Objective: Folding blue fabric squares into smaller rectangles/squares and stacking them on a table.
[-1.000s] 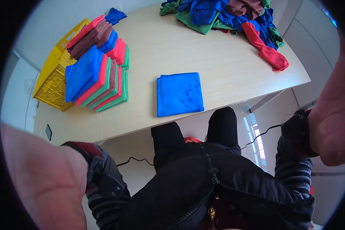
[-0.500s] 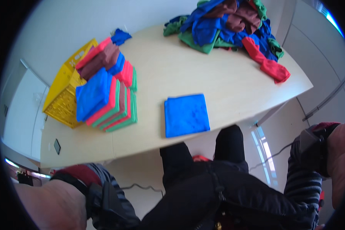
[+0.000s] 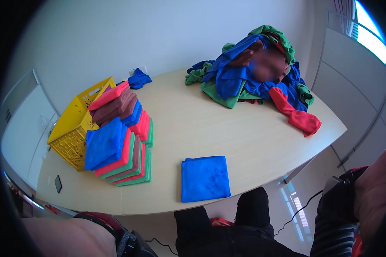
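Observation:
A folded blue cloth (image 3: 205, 179) lies flat near the table's front edge, with darker blotches on its right half. Neither hand touches it. My left hand (image 3: 68, 237) is raised at the lower left rim, and only its wrist and heel show. At the right rim my right hand (image 3: 376, 190) is likewise cut off, its fingers out of the picture. To the left stands a stack of folded cloths (image 3: 118, 154) in blue, red, green and brown. Behind it is a second stack (image 3: 116, 105), topped with red and brown.
A heap of loose cloths (image 3: 231, 81) covers the far right, with a red cloth (image 3: 303, 122) trailing forward. A yellow plastic crate (image 3: 70, 147) stands left of the stacks. On the pale table (image 3: 171, 124) lie a phone (image 3: 58, 184) and, farther back, a crumpled blue cloth (image 3: 139, 79).
The view has tilted upward, so the table and cloths sit lower in the picture. My left forearm now shows less. The cloths keep their places on the table.

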Motion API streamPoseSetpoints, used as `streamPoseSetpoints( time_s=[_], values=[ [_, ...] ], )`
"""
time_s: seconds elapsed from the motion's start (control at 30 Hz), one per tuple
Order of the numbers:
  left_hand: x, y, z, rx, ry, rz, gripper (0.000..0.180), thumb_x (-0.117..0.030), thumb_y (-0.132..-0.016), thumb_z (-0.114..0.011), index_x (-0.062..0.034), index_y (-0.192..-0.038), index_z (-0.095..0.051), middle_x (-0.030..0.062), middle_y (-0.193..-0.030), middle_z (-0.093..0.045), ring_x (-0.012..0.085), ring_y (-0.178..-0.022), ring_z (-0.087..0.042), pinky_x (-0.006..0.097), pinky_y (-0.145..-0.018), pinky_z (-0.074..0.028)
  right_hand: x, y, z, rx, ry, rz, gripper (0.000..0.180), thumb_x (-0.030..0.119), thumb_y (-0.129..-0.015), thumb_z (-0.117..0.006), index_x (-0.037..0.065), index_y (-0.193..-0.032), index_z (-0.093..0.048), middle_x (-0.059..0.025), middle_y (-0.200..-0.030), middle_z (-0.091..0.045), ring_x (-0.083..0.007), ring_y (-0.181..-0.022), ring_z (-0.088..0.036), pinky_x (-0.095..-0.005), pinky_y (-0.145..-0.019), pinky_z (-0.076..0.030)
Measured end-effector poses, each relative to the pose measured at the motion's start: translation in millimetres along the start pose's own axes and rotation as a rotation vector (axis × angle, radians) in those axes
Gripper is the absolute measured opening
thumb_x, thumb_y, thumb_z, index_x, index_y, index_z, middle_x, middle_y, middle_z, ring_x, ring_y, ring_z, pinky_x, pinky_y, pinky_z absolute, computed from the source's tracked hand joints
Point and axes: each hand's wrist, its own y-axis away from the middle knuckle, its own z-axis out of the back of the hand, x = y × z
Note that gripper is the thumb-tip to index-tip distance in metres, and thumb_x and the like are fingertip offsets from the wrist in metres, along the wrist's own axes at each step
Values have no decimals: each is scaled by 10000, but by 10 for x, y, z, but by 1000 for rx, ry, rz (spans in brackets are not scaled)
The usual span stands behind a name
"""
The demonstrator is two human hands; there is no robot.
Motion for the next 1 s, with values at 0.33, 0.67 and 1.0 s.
streamPoseSetpoints(
  time_s=[0.33, 0.67, 1.0],
  values=[
    [-164, -400, -30, 110, 98, 262, 431, -402, -1012, -443, -139, -1351, -495, 87, -1041, -607, 252, -893, -592, 417, -903, -484, 30, -424, -651, 104, -88, -206, 699, 265, -876, -619, 25, -1488, -382, -271, -1413, -506, -420, -1329, -495, -594, -1133, -345],
    [-796, -1597, -1409, 394, 611, 642, 231, -273, -996, -467, -131, -1115, -605, 72, -962, -679, 251, -783, -649, 413, -798, -524, 449, -673, -1513, 110, -80, -263, 680, 242, -872, -616, 23, -1478, -397, -265, -1400, -522, -415, -1321, -506, -601, -1126, -353],
    [-689, -1832, -1583, 353, 756, 616, 234, -321, -832, -764, -129, -948, -697, -13, -807, -688, 103, -716, -659, 259, -722, -608, 1320, 930, -3291, 818, -346, -655, 531, 272, -934, -658, 41, -1388, -504, -177, -1407, -518, -348, -1362, -440, -468, -1145, -327]
  ],
)
